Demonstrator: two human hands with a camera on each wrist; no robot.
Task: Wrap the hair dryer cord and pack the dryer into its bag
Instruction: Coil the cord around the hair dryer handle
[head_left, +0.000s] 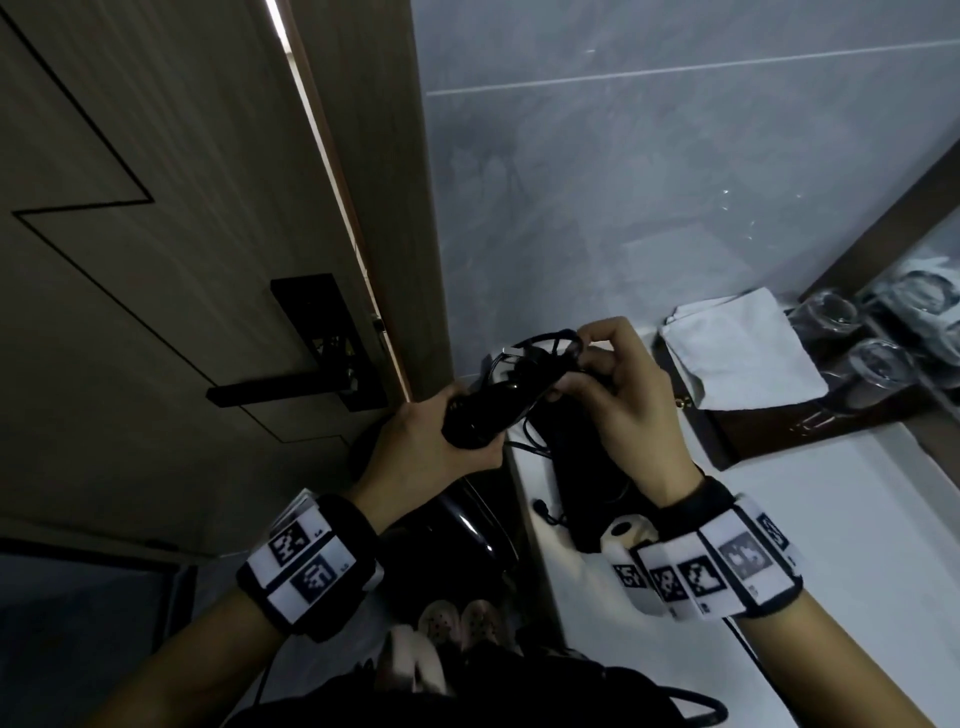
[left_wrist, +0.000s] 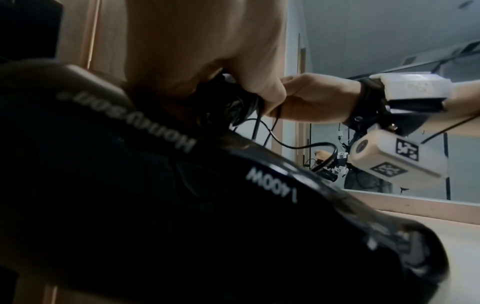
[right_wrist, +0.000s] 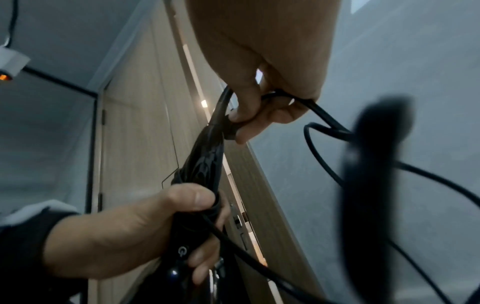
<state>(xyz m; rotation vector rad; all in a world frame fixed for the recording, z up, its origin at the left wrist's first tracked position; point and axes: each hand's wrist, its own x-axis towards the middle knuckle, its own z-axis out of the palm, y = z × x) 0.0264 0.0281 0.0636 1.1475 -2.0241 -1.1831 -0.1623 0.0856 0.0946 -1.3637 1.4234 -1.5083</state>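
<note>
My left hand (head_left: 470, 441) grips the handle of the black hair dryer (head_left: 493, 405), just left of the counter edge. The dryer's glossy body (left_wrist: 182, 205) hangs below that hand and fills the left wrist view. My right hand (head_left: 587, 356) pinches the black cord (head_left: 545, 343) at the handle's far end, where several turns lie around it. In the right wrist view, loose cord (right_wrist: 324, 164) loops down to the right of my right hand's fingers (right_wrist: 246, 119). A black drawstring bag (head_left: 587, 467) lies flat on the white counter (head_left: 831, 519), under my right hand.
A wooden door with a black lever handle (head_left: 296, 387) stands close on the left. On the counter's far side, a white cloth (head_left: 737, 348) lies on a brown box, with upturned glasses (head_left: 878, 364) by the mirror. Grey tiled wall is behind.
</note>
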